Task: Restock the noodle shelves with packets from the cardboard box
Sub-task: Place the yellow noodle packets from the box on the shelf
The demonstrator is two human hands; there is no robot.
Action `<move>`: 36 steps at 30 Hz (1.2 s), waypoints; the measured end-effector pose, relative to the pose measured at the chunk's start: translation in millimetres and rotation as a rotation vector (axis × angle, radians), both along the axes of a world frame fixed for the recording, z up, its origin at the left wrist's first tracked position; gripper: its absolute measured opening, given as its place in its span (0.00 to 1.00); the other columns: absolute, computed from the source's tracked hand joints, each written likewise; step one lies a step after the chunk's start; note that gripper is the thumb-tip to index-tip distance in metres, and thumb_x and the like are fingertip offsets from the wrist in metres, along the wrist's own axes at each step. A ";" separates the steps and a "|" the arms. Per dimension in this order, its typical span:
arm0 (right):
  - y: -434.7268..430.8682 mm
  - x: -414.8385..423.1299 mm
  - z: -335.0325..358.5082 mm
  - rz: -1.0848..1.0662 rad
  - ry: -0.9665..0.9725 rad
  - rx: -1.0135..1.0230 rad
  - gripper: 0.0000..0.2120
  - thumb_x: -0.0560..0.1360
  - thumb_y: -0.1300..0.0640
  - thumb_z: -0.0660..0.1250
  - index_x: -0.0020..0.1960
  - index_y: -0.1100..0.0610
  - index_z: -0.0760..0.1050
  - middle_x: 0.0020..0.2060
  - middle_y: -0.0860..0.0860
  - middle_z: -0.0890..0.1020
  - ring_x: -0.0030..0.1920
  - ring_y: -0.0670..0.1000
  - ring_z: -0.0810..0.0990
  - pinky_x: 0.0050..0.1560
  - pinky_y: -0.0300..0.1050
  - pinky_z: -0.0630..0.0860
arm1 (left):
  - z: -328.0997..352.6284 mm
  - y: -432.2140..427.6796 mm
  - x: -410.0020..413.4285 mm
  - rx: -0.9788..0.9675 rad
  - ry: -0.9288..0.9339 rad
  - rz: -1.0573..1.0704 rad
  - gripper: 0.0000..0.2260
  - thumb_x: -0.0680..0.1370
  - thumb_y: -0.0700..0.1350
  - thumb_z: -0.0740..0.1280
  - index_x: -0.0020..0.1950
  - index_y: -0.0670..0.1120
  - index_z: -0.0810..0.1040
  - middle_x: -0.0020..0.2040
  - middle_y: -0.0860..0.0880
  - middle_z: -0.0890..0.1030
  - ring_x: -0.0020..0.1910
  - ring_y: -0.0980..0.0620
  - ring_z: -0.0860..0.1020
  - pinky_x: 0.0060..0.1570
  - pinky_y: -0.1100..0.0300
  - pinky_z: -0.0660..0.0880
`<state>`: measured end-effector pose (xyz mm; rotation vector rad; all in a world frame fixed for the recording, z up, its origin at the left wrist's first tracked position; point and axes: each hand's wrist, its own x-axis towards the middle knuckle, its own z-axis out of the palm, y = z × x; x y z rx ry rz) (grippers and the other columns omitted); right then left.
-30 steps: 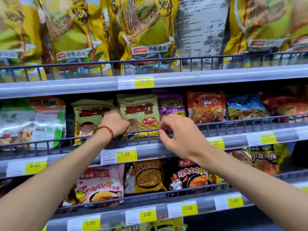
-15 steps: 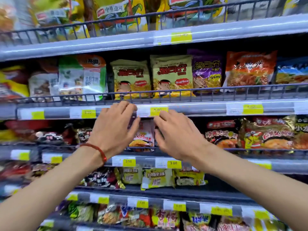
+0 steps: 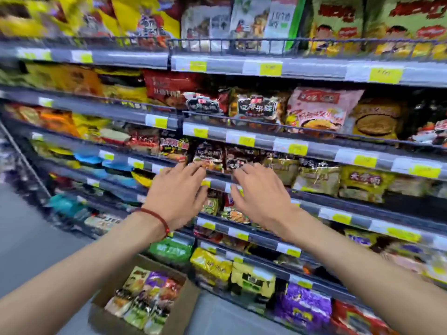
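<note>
Noodle packets (image 3: 145,298) are lying crowded in the one cardboard box (image 3: 106,319) on the floor at the lower left of the frame; blur is hiding their exact number, but several are showing. They are looking light, soft and slippery with a brittle block inside, so I am judging a gentle hold on the flat sides to be best. Both the left hand (image 3: 176,197) and the right hand (image 3: 258,199) are hovering empty, fingers spread, mid-frame before the shelf rail (image 3: 217,183).

Grey, seemingly smooth floor (image 3: 26,252) beside tiered metal shelving (image 3: 314,68), evenly lit
</note>
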<state>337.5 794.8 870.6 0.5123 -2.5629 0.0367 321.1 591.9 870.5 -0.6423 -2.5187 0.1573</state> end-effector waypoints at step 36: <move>-472.6 -248.4 -287.6 -0.322 -0.675 -0.270 0.08 0.79 0.54 0.60 0.51 0.55 0.77 0.49 0.53 0.82 0.48 0.57 0.80 0.44 0.49 0.77 | -302.4 -467.9 -273.6 0.008 -0.746 0.077 0.13 0.80 0.50 0.56 0.60 0.48 0.75 0.55 0.47 0.79 0.52 0.42 0.79 0.48 0.49 0.76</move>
